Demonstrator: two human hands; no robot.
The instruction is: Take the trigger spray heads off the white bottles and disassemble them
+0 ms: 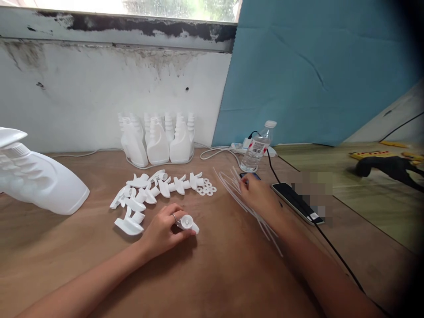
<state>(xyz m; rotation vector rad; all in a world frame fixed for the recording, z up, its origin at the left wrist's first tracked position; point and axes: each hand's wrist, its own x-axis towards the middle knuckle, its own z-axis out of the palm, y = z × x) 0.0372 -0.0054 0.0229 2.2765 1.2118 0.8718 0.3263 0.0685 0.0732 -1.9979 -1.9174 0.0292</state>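
In my left hand [167, 229] I grip a white trigger spray head [187, 222], its round collar opening facing up toward me. My right hand [253, 192] reaches over a bundle of thin clear plastic tubes [238, 198]; its thumb and fingertips are pinched together at the tubes' far end, and whether a tube is between them is too small to tell. Just beyond my left hand lies a pile of several white trigger spray heads [145, 190]. Small white ring washers [207, 189] sit in a cluster at the pile's right end.
Several white spray bottles [158, 143] without heads stand against the wall. A large white spray bottle [46, 176] leans in at the left. A water bottle [256, 150], a power strip [271, 152] and a phone [294, 201] with a black cable [334, 251] are at the right.
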